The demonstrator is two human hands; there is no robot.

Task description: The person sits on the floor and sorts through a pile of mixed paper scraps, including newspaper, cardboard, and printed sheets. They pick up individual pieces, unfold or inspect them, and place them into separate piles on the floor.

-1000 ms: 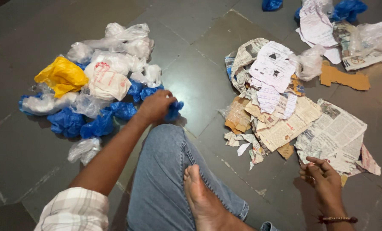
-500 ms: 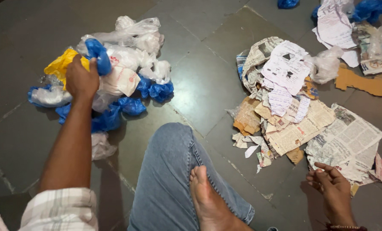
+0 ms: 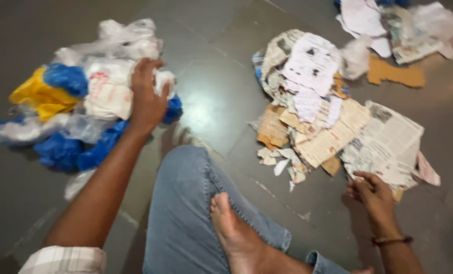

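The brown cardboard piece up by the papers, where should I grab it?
Probably at the narrow left end of the brown cardboard piece, coming in from the bare floor side below it. It lies flat, so fingers would pinch its lower edge; its upper right edge sits close against the papers.

Your pile of crumpled plastic bags (image 3: pixel 84 101), white, blue and yellow, lies heaped on the floor; torn newspaper sheet (image 3: pixel 388 147) lies flat.

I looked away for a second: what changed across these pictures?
The left hand carried a crumpled blue plastic bag from the pile's near edge up onto the yellow bag, released it, and now rests on white bags. The right hand stayed at the newspaper sheet.
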